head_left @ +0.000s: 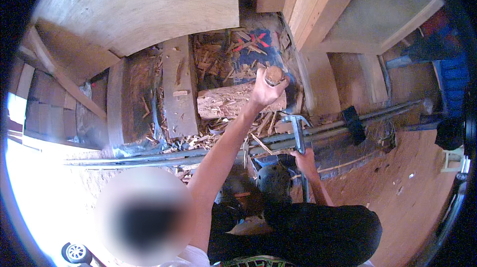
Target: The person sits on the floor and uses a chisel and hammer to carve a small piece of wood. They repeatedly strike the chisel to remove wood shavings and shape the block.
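My left hand (266,91) is stretched out over a rough, pale wooden beam (222,102), its fingers wrapped round a chisel (274,74). The round brown end of the chisel's handle faces up; its blade is hidden below the hand. Closer to my body, my right hand (303,161) grips the shaft of a claw hammer (298,133). The hammer's head is up, a little to the right of the beam and apart from the chisel. Splinters and chips (256,50) lie behind the beam and in front of it.
Long dark pipes or rails (191,157) run across in front of the beam. A flat board (179,88) lies to its left, and upright timbers (318,8) stand at back right. A large plywood sheet (144,3) covers the back left. Brown ground (397,182) stretches to the right.
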A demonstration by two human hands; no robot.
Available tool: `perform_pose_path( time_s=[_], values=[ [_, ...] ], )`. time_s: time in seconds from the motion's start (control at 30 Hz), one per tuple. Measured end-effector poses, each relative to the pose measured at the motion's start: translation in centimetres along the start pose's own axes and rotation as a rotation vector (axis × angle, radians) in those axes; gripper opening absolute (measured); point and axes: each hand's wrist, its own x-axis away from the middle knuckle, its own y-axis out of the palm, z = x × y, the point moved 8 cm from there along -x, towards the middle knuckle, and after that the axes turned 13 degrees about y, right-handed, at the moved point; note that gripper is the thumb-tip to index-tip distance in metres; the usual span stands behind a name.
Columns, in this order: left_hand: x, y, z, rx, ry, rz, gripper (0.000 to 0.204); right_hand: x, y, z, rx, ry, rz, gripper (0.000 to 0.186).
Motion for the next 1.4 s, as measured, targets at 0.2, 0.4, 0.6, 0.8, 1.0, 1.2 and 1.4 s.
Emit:
perform_pose_path(
  time_s=[0.2, 0.4, 0.6, 0.8, 1.0, 1.2, 1.4],
  values=[
    [1.3, -1.0, -1.1, 0.115, -0.139, 0.044, 0.02, 6.4, -5.3, -6.8, -0.249, -0.131, 0.021, 0.015],
    [1.0, -0.6, -0.3, 0.402, -0.339, 0.122, 0.012, 18.6, -14.1, -17.3, -0.348, -0.188, 0.127, 0.025],
    [1.2, 1.6, -0.6, 0.37, -0.336, -0.057, 0.011, 27.5, -17.0, -27.0, -0.19, -0.615, 0.299, 0.017],
    [1.2, 3.0, 0.2, 0.392, -0.217, -0.075, 0.017, 14.8, -10.7, -21.1, 0.596, -0.305, 0.399, 0.036],
    [0.7, 1.6, 0.9, 0.301, -0.183, -0.074, 0.016, 17.1, -14.4, -20.1, 0.171, -0.403, 0.327, 0.023],
    [1.0, 1.9, 0.7, 0.298, -0.149, -0.038, 0.016, 28.1, -18.3, -27.0, -0.355, -0.702, 0.349, 0.012],
    [1.1, 3.0, 0.5, 0.309, -0.166, -0.123, 0.015, 17.1, -10.6, -22.8, 0.628, -0.237, 0.429, 0.035]
  ],
)
